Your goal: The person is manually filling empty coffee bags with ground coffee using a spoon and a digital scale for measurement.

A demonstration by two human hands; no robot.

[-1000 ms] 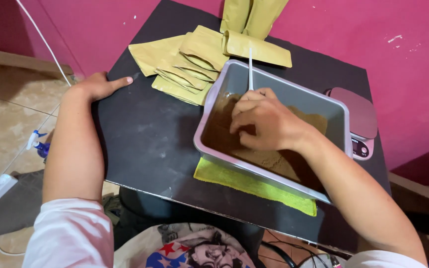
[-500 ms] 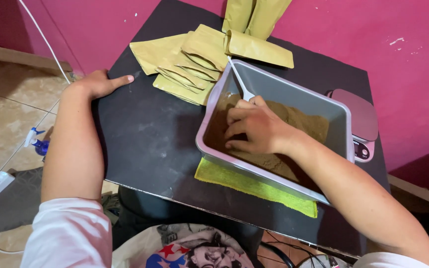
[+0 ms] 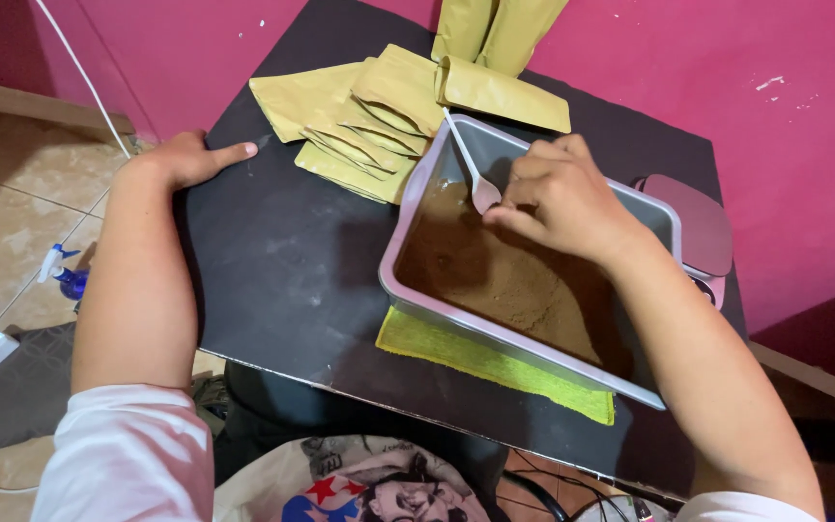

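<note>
Our right hand (image 3: 564, 198), fingers closed around a white plastic spoon (image 3: 473, 172), has lifted it from the brown powder (image 3: 504, 280) in the grey tray (image 3: 572, 362). Our left hand (image 3: 181, 159) still lies open, flat on the black table (image 3: 282, 271), beside the gold pouches (image 3: 369, 116).

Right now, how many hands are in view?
2. The left hand lies flat on the black tabletop near its left edge; the right hand holds a small white spoon over the brown powder in the grey rectangular tray.
</note>
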